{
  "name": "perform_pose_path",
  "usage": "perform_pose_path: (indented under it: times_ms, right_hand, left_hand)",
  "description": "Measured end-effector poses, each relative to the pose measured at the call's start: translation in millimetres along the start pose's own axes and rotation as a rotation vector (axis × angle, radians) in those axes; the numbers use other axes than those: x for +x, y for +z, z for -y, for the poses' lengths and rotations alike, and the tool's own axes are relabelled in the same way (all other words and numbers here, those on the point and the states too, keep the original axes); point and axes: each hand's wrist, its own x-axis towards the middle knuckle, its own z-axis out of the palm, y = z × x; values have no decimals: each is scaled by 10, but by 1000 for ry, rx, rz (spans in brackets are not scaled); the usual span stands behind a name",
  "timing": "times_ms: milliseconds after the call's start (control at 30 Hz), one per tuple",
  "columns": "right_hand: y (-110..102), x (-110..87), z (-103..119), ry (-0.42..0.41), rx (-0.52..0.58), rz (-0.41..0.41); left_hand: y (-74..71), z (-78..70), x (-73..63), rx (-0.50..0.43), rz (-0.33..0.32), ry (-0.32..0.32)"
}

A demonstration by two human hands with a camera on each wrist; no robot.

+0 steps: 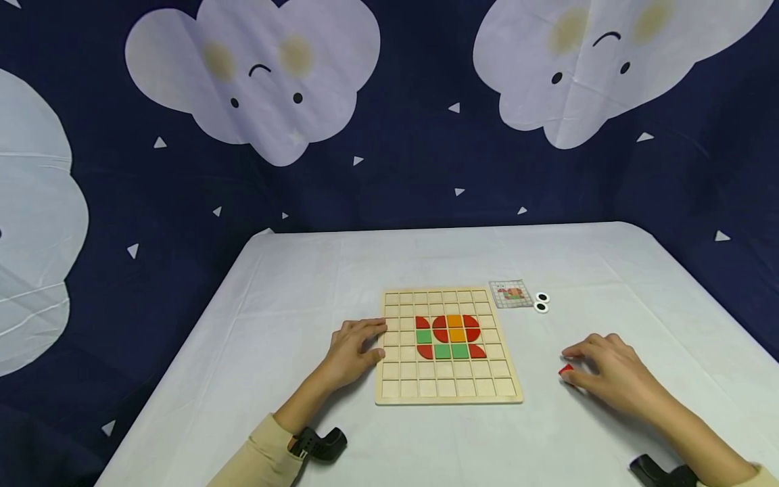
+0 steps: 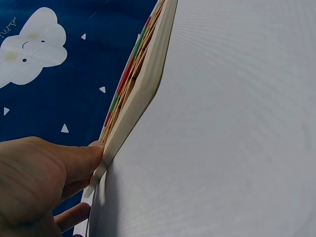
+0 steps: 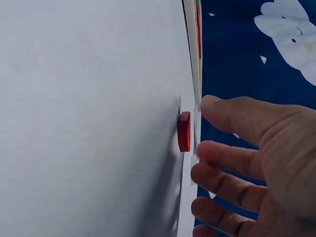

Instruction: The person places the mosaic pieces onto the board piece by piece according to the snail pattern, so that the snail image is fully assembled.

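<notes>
A wooden grid board (image 1: 449, 390) lies on the table, with red, orange and green tiles set in its middle cells. My left hand (image 1: 354, 353) touches the board's left edge with thumb and fingertips; in the left wrist view the thumb (image 2: 84, 160) rests against the rim. Right of the board, my right hand (image 1: 615, 372) hovers low with thumb and fingers spread apart. Beside its thumb tip lies a small red tile (image 1: 567, 369). The right wrist view shows this red tile (image 3: 184, 132) on the white cloth, apart from the fingers.
A small picture card with a grid (image 1: 511, 295) lies at the board's far right corner. Two white discs with black centres (image 1: 541, 307) sit beside it. White cloth (image 1: 316, 277) covers the table, and a dark blue curtain (image 1: 402, 196) hangs behind.
</notes>
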Motion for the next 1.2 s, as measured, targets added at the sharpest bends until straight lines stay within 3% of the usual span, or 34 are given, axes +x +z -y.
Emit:
perform_pose_path:
  times_ms: [400,500,867,1200]
  right_hand:
    - [10,-104,-40,24,-2,3]
    - [24,-92,-11,-2,-10,7]
    - [90,-74,97,-143,-68,-96]
    - [77,-103,0,-94,-78,-120]
  left_hand:
    - [-4,-11,-6,0,-3,-3]
    - [0,-7,-7,9,-7,4]
    - [2,-10,-1,-3,-8,-5]
    - [-9,-25,-8,-14,-6,-3]
